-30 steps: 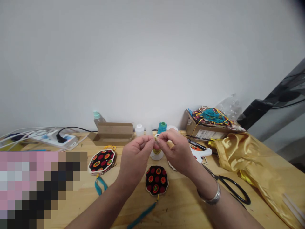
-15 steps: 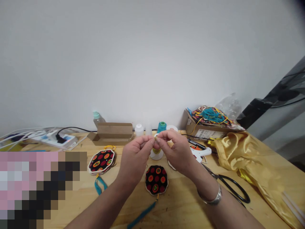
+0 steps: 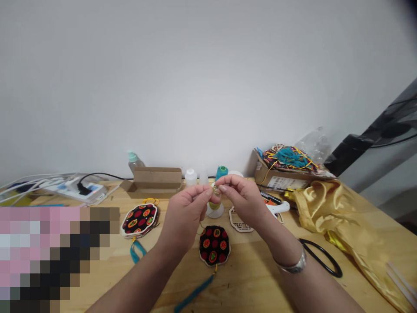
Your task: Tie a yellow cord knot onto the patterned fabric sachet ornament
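My left hand (image 3: 185, 213) and my right hand (image 3: 243, 200) meet above the middle of the table, fingertips pinched together. Between them is a small piece of yellow-green thread (image 3: 215, 189), its exact shape too small to tell. Behind and below the fingers stands a spool (image 3: 215, 210) of yellow-green thread, partly covered. A black patterned pad (image 3: 214, 245) with red and orange motifs lies beneath my hands, a teal tassel (image 3: 195, 292) trailing from it. Just left of my right wrist rests a pale lattice frame (image 3: 240, 221), partly hidden by that hand.
Stacked patterned pads (image 3: 140, 220) lie at left, near an open cardboard box (image 3: 157, 182) and a power strip (image 3: 84, 192). Scissors (image 3: 321, 256) sit under my right forearm. A glue gun (image 3: 278, 208), gold cloth (image 3: 325, 204) and a full carton (image 3: 276, 178) occupy the right.
My right hand has shifted slightly, and its fingers have spread a little from the left ones. More of the yellow-green thread and of the lattice frame shows.
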Demonstrator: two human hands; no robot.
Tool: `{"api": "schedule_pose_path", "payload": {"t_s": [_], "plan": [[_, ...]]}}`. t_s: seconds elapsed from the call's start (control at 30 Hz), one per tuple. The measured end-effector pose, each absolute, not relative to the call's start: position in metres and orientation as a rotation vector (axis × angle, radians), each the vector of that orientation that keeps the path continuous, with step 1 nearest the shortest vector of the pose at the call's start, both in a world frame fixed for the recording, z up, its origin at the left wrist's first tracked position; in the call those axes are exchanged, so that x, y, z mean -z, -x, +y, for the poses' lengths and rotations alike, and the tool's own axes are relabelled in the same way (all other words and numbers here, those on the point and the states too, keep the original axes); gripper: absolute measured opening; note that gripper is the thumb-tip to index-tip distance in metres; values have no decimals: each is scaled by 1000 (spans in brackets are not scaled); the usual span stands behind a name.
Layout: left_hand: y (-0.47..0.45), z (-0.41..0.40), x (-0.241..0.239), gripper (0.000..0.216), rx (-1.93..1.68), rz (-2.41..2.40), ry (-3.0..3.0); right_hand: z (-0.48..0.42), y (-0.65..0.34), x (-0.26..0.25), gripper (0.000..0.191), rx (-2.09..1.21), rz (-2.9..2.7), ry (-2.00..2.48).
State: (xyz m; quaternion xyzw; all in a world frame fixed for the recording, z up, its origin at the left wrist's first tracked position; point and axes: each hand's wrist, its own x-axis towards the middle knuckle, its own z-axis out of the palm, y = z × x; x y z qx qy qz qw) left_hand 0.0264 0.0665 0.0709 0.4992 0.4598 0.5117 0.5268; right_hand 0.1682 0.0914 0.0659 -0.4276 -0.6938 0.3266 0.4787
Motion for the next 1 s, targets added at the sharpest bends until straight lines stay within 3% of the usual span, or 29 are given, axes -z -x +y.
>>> {"api": "schedule_pose_path", "payload": {"t_s": [0.63,1.0], "plan": [[-26,70,-66,27,-1224,1055,-1180,91,-167,-72,8,-1006,-1588,1019],[-27,69,-66,24,-1204,1027,-1170,90,-167,-70,5,-832,-1666,1043]]}}
